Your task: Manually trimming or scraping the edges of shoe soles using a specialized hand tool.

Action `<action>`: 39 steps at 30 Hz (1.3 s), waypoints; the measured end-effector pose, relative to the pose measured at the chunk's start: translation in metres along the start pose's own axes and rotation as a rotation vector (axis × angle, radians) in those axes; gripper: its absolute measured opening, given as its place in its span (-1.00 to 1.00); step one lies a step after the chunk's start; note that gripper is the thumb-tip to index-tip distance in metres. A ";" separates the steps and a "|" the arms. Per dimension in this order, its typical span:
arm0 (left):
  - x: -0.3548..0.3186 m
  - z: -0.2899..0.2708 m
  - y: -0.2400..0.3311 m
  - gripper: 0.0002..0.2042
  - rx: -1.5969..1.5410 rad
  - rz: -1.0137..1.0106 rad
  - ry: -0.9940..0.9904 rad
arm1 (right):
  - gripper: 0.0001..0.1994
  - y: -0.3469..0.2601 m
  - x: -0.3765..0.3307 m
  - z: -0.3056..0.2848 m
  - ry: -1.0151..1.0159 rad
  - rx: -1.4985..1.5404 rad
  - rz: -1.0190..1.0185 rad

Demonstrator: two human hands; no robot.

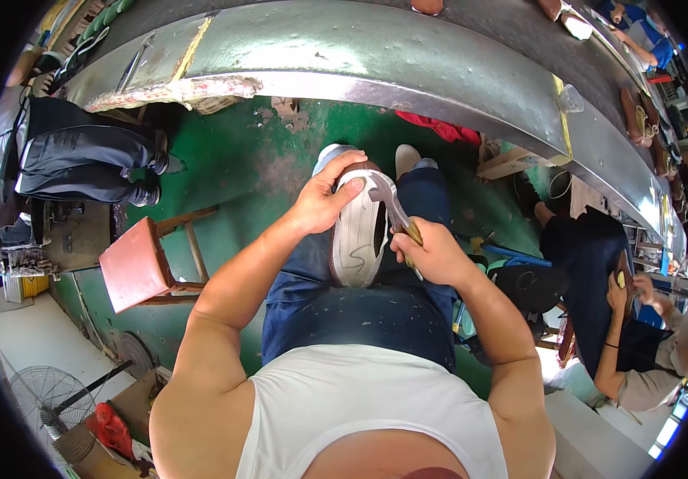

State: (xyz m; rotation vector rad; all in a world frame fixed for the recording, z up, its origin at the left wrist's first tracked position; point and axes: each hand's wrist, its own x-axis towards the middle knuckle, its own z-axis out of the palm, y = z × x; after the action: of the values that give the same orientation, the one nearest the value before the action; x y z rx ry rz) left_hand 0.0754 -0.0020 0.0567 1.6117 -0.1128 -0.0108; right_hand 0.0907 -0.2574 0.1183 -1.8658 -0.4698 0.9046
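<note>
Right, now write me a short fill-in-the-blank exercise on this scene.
1. The left hand holds the shoe at the end ____ (nearer to/farther from) the body.
2. The right hand holds the metal tool by its ____.
3. The pink seat is on the person's ____ side.
4. The floor is coloured ____.

Missing words: farther from; handle; left; green.

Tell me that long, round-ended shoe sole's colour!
Off-white: the shoe sole shows best in the head view.
</note>
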 end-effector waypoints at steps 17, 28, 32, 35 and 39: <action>0.005 0.005 0.006 -0.60 -0.176 -0.218 0.134 | -0.78 -0.017 -0.003 -0.018 -0.037 -0.440 -0.050; 0.003 -0.009 0.014 -0.45 -0.062 -0.278 -0.003 | -0.62 -0.016 0.033 -0.005 0.157 -0.600 -0.070; -0.004 -0.009 0.011 -0.37 -0.123 -0.272 0.047 | -0.59 0.001 0.027 -0.003 0.170 -0.217 -0.051; -0.032 -0.005 -0.021 -0.43 0.156 -0.121 0.123 | -0.40 0.029 0.038 0.013 0.386 -0.274 -0.034; -0.038 -0.003 -0.029 -0.64 0.427 -0.009 0.183 | -0.46 0.049 0.044 0.030 0.221 -0.013 0.001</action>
State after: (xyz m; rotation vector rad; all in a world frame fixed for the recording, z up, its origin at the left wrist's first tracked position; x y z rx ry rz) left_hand 0.0400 0.0049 0.0254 2.0304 0.0372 0.1632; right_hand 0.0930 -0.2326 0.0509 -1.9511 -0.3396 0.6867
